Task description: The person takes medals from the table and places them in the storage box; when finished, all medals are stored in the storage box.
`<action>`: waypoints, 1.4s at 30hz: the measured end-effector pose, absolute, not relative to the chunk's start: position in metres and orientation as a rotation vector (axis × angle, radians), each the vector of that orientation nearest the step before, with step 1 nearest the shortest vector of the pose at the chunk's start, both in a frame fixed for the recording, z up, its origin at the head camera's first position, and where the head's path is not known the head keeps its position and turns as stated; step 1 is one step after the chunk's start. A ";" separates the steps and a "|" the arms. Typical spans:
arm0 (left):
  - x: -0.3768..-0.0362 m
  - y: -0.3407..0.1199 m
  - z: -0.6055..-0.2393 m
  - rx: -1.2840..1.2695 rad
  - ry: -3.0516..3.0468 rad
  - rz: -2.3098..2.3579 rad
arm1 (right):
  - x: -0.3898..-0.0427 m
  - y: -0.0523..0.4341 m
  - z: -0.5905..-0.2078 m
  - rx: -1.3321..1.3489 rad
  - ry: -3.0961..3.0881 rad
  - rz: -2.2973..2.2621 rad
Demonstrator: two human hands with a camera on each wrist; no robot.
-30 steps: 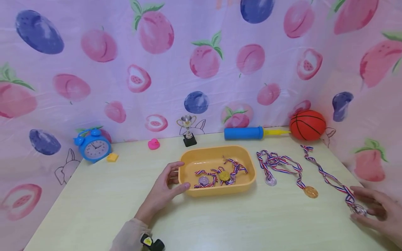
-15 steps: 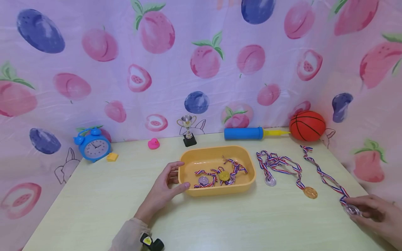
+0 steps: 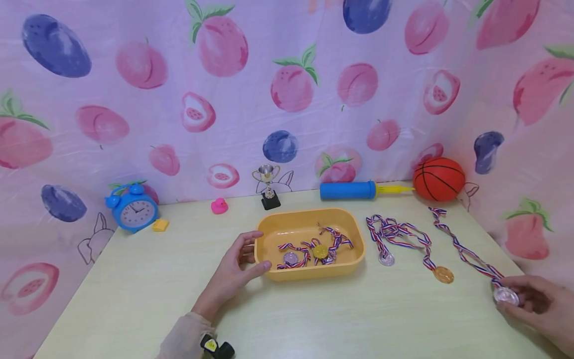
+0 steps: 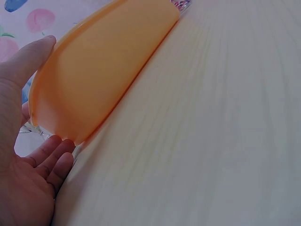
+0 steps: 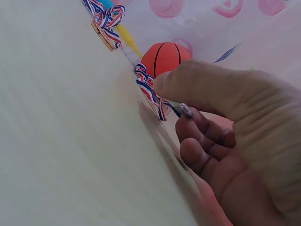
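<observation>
- Right hand (image 3: 535, 306) pinches the silver medal (image 3: 505, 295) between thumb and fingers, at the table's near right edge.
- Its ribbon (image 3: 464, 249) trails away from the grip toward the basketball (image 3: 438, 179); long axis runs near-right to far-left.
- Yellow tray (image 3: 309, 272) lies well to the left of the pinched medal; left hand (image 3: 233, 271) is nearer it, fingers relaxed against its left end, not clamped.
- Versus a second ago: right-hand fingers were spread over the medal, now closed on it; left hand and tray unchanged.

Tray (image 3: 269, 234) mid-table, medals right.
Trophy (image 3: 268, 185) behind tray; clock (image 3: 133, 209) far left; ball (image 3: 438, 178) back right.
</observation>
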State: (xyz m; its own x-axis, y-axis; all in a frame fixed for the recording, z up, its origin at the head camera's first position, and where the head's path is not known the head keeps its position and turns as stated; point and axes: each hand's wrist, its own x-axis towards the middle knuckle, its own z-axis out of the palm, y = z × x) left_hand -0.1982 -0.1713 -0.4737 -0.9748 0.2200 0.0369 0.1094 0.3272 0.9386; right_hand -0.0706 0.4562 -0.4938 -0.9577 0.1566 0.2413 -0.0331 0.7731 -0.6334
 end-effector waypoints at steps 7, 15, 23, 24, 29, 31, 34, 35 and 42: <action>-0.198 -0.174 -0.472 0.319 2.475 1.742 | -0.069 0.458 -0.495 -0.032 -2.511 1.221; -0.197 -0.173 -0.472 0.321 2.465 1.748 | -0.072 0.453 -0.489 0.041 -2.333 1.411; -0.196 -0.172 -0.472 0.306 2.447 1.765 | -0.090 0.438 -0.466 0.249 -2.130 1.482; -0.196 -0.171 -0.472 0.306 2.448 1.764 | -0.092 0.436 -0.460 0.254 -2.133 1.472; -0.196 -0.171 -0.471 0.303 2.447 1.763 | -0.108 0.421 -0.429 0.226 -2.225 1.341; -0.196 -0.172 -0.470 0.307 2.448 1.763 | -0.116 0.415 -0.417 0.233 -2.235 1.345; -0.196 -0.172 -0.470 0.309 2.449 1.765 | -0.126 0.405 -0.400 0.206 -2.254 1.330; -0.196 -0.172 -0.470 0.309 2.451 1.763 | -0.129 0.402 -0.394 0.188 -2.264 1.321; -0.197 -0.172 -0.471 0.289 2.457 1.768 | -0.150 0.382 -0.356 0.155 -2.303 1.195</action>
